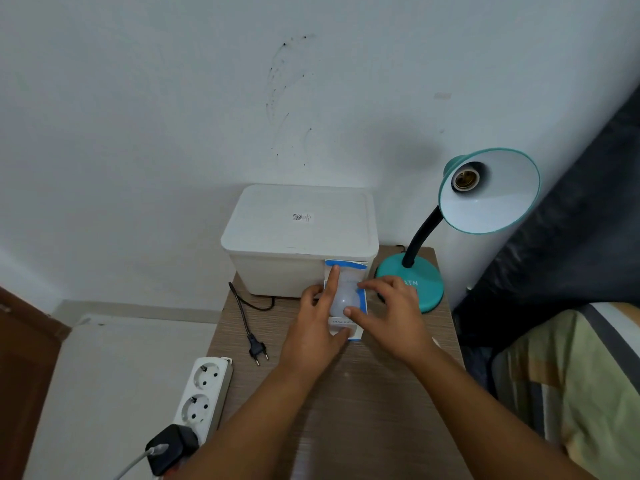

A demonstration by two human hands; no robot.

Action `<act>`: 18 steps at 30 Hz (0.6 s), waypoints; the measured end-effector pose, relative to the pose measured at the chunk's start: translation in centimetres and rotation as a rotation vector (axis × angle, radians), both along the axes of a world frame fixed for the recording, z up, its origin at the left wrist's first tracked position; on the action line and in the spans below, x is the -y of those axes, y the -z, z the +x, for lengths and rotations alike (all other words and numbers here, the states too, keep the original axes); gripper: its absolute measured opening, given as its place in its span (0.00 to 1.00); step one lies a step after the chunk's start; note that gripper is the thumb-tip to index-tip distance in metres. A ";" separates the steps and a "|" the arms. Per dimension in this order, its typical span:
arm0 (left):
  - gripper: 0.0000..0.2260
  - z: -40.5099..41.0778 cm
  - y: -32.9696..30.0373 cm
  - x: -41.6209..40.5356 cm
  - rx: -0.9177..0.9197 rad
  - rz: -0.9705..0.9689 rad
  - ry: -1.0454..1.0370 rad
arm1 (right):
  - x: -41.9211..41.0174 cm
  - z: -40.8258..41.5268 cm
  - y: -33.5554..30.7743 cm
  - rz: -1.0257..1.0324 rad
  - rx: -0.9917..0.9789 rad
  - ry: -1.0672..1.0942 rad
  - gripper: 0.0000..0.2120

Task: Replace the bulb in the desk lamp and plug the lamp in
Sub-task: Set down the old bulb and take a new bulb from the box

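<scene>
A teal desk lamp (415, 282) stands at the table's back right, its shade (498, 199) tipped toward me with an empty socket (465, 179). A white bulb (343, 299) sits in a blue-and-white bulb box (346, 265) lying in front of the white container. My left hand (317, 327) grips the box from the left, index finger stretched along it. My right hand (388, 306) reaches in from the right, thumb and fingers touching the bulb and box. The lamp's black plug (258, 349) lies loose on the table. A white power strip (202, 393) rests at the table's left edge.
A white lidded container (301, 237) stands against the wall at the back. A black charger (171, 448) with a white cable fills the strip's nearest socket. A bed with a striped cover (571, 375) and dark fabric lies to the right. The wooden table (363, 393) drops off at left.
</scene>
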State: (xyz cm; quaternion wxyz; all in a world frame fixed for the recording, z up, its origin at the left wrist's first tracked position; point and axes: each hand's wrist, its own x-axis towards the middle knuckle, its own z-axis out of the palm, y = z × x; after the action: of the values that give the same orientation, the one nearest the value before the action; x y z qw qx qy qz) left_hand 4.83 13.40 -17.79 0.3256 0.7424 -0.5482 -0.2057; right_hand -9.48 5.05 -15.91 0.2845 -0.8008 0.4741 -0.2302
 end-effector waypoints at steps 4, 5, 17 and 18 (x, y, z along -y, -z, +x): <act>0.50 0.1 0.1 0.0 0.026 0.009 0.011 | 0.4 0.9 -0.1 0.054 -0.091 -0.005 0.28; 0.50 0.2 0.1 0.0 0.031 0.012 0.012 | 0.5 1.1 -0.2 0.067 -0.105 -0.001 0.28; 0.53 0.7 0.6 0.0 0.026 0.004 0.023 | 1.1 2.7 -1.9 0.114 -0.180 0.020 0.34; 0.52 0.7 0.6 -0.1 0.025 0.003 0.025 | 1.0 2.6 -1.9 0.119 -0.159 0.027 0.33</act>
State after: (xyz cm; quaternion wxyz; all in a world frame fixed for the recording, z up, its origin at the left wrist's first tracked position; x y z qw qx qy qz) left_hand 5.54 13.49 -18.38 0.3152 0.7384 -0.5611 -0.2012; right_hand -6.87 4.04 -14.06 0.2898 -0.7919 0.5185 -0.1412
